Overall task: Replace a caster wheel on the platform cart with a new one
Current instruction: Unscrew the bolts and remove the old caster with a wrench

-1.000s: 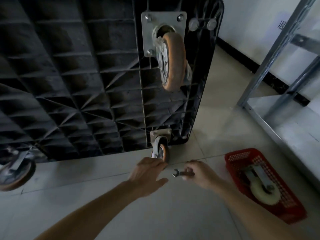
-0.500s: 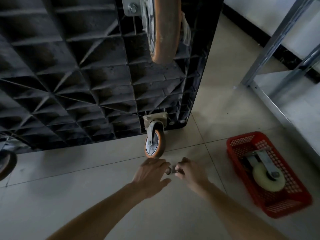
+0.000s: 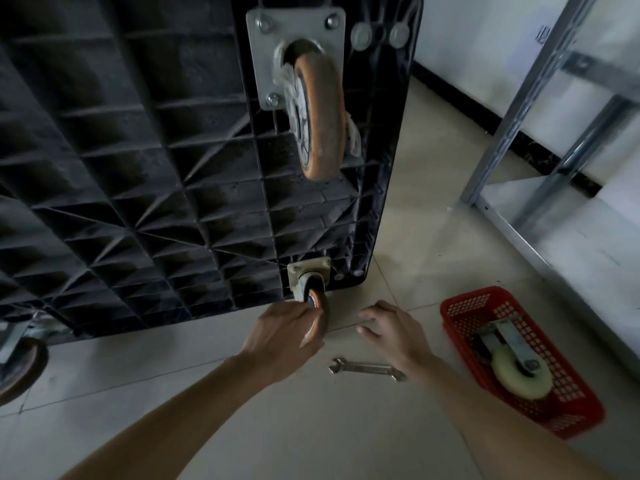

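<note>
With our left hand we grip the lower caster wheel, fingers curled round its orange tread; our right hand hovers beside it, fingers relaxed, holding nothing. We see the platform cart tipped on edge, ribbed underside toward us, lower edge on the tiled floor. We find the new caster lying in the red basket at right, and the wrench flat on the floor below our right hand

Faint dark marks on the white wall at upper right, too blurred to read
</note>
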